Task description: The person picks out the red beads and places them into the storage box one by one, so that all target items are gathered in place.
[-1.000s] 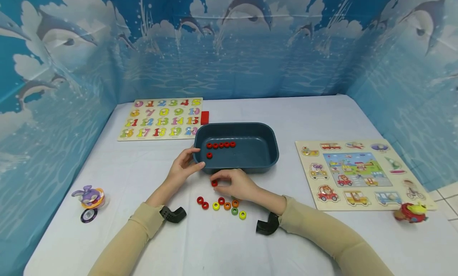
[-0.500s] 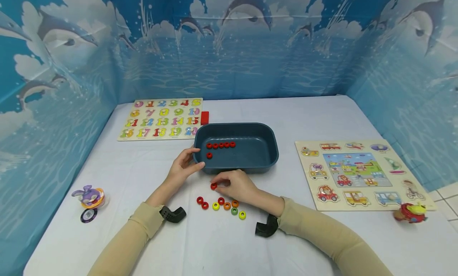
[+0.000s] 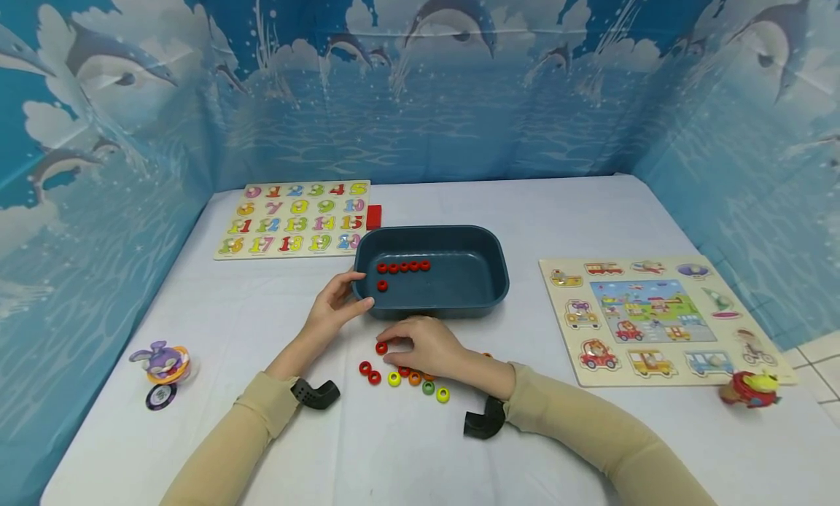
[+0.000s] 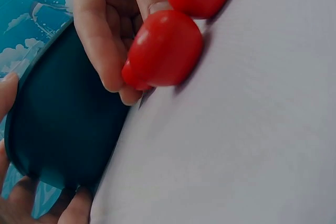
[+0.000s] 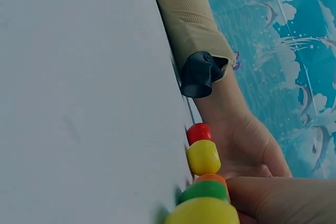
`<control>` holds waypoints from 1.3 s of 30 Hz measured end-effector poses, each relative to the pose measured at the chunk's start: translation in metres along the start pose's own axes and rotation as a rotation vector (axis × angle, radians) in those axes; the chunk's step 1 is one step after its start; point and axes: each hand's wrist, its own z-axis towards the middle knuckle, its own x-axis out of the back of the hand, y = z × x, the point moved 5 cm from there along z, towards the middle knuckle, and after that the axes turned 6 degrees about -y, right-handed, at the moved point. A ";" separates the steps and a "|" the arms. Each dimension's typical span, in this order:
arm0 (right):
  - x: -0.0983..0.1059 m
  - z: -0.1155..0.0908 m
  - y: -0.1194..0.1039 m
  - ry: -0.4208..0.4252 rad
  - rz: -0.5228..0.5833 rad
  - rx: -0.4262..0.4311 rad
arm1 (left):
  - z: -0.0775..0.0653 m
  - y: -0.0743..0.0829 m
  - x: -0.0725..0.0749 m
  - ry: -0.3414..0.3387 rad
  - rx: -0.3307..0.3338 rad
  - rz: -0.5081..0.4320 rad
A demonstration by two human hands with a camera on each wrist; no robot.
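Note:
In the head view my left hand (image 3: 332,307) grips the left end of a dark blue tub (image 3: 453,313), thumb at the near rim and fingers on the side. Inside the tub lie a row of several red beads (image 3: 403,267) and a single red bead (image 3: 382,286) nearer me. Just in front of the tub, my right hand (image 3: 426,345) pinches a red bead (image 3: 381,348) between thumb and index finger. In the left wrist view that bead (image 4: 134,78) is partly hidden behind a nearer red bead (image 4: 167,48).
Loose beads lie below my right hand: red (image 3: 374,378), yellow (image 3: 394,379), green (image 3: 429,388) and orange (image 3: 415,378), some partly covered by it. A number puzzle (image 3: 295,222) is at the back left, a vehicle puzzle (image 3: 656,324) at right. Toys (image 3: 160,362) stand on both sides.
My right hand has moved toward me and a little left with the red bead, away from the tub and closer to the loose beads. My left hand has stayed on the tub.

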 end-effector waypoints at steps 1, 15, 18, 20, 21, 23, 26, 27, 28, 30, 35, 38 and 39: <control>0.000 0.000 -0.001 0.003 -0.003 0.005 | 0.000 0.000 0.000 0.001 0.001 0.002; 0.010 -0.004 -0.015 0.015 0.029 0.005 | -0.002 -0.001 -0.001 -0.007 -0.012 0.000; 0.032 -0.003 -0.029 0.007 0.087 0.057 | -0.002 0.000 -0.001 -0.010 -0.020 0.005; 0.053 0.001 -0.035 0.017 0.119 0.114 | -0.002 0.001 -0.001 -0.011 -0.033 0.005; 0.063 0.004 -0.036 0.025 0.127 0.141 | -0.001 0.002 -0.001 -0.010 -0.036 0.006; 0.083 0.012 -0.035 0.045 0.135 0.184 | -0.001 0.002 -0.001 -0.009 -0.035 -0.001; 0.108 0.028 -0.026 0.056 0.153 0.188 | -0.001 0.002 0.000 -0.007 -0.018 -0.006; 0.115 0.034 -0.021 0.049 0.163 0.180 | -0.001 0.001 0.000 -0.006 -0.012 -0.008; 0.120 0.041 -0.016 0.033 0.178 0.172 | -0.001 0.001 0.000 -0.005 -0.008 -0.009; 0.127 0.055 -0.005 -0.016 0.201 0.144 | -0.001 0.001 0.000 -0.003 -0.003 -0.007; 0.121 0.088 0.025 -0.203 0.219 0.068 | 0.000 0.002 0.000 -0.002 -0.005 -0.009; 0.109 0.101 0.039 -0.312 0.216 0.007 | 0.000 0.002 -0.001 -0.003 -0.004 -0.011; 0.104 0.104 0.043 -0.341 0.207 -0.013 | 0.000 0.002 -0.001 -0.002 -0.005 -0.011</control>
